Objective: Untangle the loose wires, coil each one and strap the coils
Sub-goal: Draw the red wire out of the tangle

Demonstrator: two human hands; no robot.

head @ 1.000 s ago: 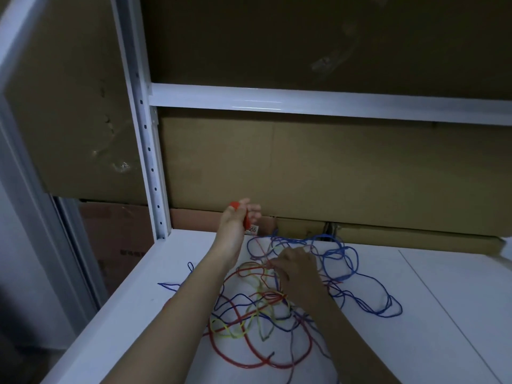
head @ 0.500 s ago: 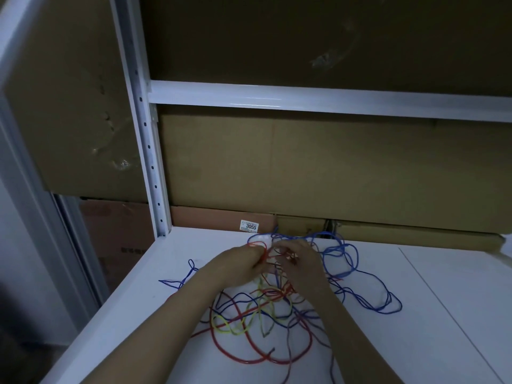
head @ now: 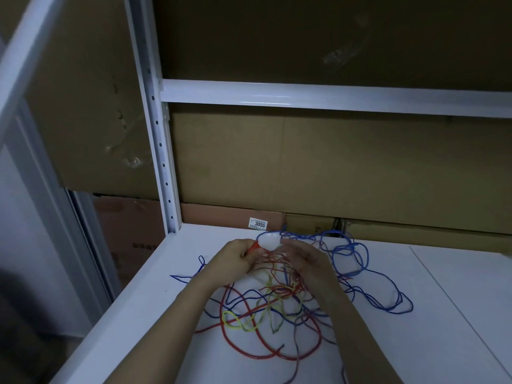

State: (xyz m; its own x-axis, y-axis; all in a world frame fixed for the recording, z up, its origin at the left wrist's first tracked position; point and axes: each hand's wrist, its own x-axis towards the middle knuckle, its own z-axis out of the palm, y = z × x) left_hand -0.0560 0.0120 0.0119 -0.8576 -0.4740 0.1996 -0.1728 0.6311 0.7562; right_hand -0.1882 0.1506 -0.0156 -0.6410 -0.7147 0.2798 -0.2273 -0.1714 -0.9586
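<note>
A tangle of loose wires lies on the white shelf (head: 448, 306): red wire (head: 250, 353) in big loops at the front, yellow wire (head: 238, 327) in the middle, blue wire (head: 388, 295) spread to the right and back. My left hand (head: 235, 259) is closed on a stretch of red wire, lifted just above the pile. My right hand (head: 307, 260) is beside it, fingers curled among red strands. What its fingertips pinch is hidden.
A white upright post (head: 158, 151) and a cross beam (head: 332, 95) frame the shelf. Cardboard boxes (head: 332, 167) stand behind, one with a label reading 3055 (head: 259, 224). The shelf's left edge (head: 133, 297) drops to the floor.
My left hand came down from the back of the shelf to the pile and met my right hand. Both now hold strands slightly higher and closer together.
</note>
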